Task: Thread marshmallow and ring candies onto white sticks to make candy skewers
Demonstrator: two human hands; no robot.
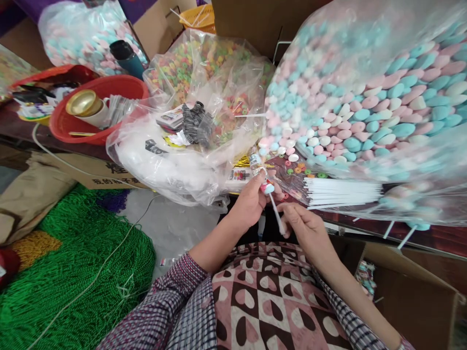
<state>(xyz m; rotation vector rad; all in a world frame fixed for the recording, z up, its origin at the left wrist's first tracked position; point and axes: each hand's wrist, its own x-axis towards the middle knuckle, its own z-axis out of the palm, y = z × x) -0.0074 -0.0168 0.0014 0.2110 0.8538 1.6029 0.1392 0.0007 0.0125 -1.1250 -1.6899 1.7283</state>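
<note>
My left hand is closed around a small lollipop in a clear printed wrapper, just in front of the table edge. Blue, white and red bits show at its base. From there a white stick slants down toward my body. My right hand has its thumb and fingers pinched at the stick's lower end; the fingertips are partly hidden. Beyond my hands, a pile of white sticks lies on the table, with coloured candy rings scattered beside it.
A big clear bag of pink, blue and white candies fills the right. Behind stands a bag of coloured rings. A red basin with bowls sits left. Green cord heaps lower left; an open carton stands lower right.
</note>
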